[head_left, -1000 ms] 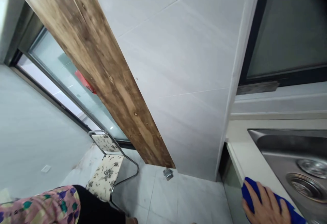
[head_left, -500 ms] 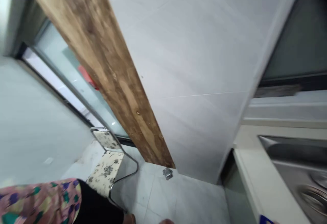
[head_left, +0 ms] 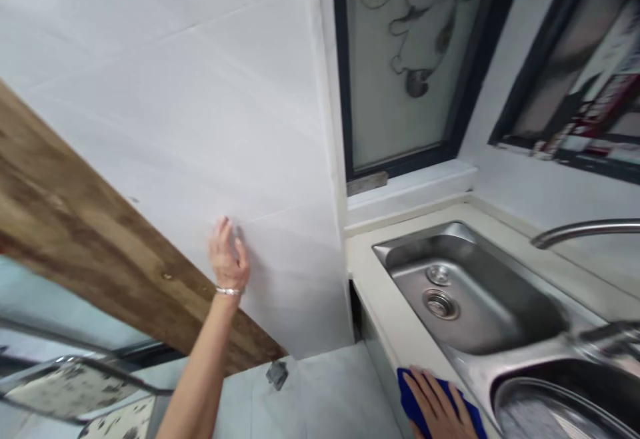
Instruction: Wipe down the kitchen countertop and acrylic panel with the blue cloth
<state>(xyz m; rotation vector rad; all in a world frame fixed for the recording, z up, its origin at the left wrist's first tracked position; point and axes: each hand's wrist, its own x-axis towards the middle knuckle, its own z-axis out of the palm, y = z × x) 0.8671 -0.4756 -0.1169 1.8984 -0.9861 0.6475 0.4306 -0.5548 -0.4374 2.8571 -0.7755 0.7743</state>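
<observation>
My left hand [head_left: 227, 255], with a silver bracelet at the wrist, is raised at the pale tiled wall [head_left: 280, 125]. Its fingers are extended and it holds nothing; whether the fingertips touch the tile I cannot tell. Down at the lower right, my right hand [head_left: 443, 409] lies over a blue cloth [head_left: 407, 389], its fingers spread along the cloth. Hand and cloth rest at the front edge of the cream countertop [head_left: 385, 322], beside the steel sink [head_left: 480, 315].
A brown wooden panel [head_left: 100, 239] borders the wall on the left. A flower-patterned chair [head_left: 65, 389] stands at lower left. A small grey object [head_left: 277, 373] sits on the floor near the panel's foot. A curved faucet [head_left: 585, 231] reaches over the sink, below dark-framed windows [head_left: 400, 112].
My view has swung right toward the sink. My left hand has come up to the wall, and my right hand with the blue cloth shows much more fully.
</observation>
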